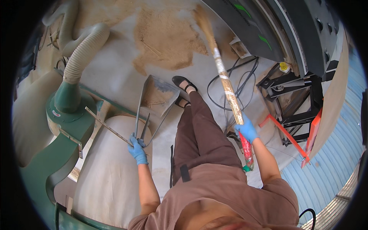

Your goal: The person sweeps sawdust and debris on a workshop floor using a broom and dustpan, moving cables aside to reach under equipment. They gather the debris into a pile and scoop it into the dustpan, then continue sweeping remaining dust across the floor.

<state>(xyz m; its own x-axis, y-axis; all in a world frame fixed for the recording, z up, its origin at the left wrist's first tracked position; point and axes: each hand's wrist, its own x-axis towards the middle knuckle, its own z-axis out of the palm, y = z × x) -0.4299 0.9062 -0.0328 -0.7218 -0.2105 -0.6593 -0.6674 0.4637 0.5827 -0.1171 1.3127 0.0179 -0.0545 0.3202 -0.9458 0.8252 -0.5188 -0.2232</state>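
Observation:
My left hand (137,151), in a blue glove, is closed around the handle end of a metal dustpan (161,92). Its long thin bars run forward to the grey pan, which rests on the floor with some brown dust inside. In my right hand (247,129), also gloved in blue, is the handle of a broom (221,71), wrapped in gold, white and red tape. The broom slants forward, and its blurred bristles touch the floor beside a wide patch of sawdust (163,40).
At left stands a green dust collector (69,103) with a ribbed hose (88,50) and pale bags (111,172). Black cables (211,90) loop on the floor right of my feet. A dark machine (268,30), a black metal frame (295,99) and orange bars (285,134) line the right.

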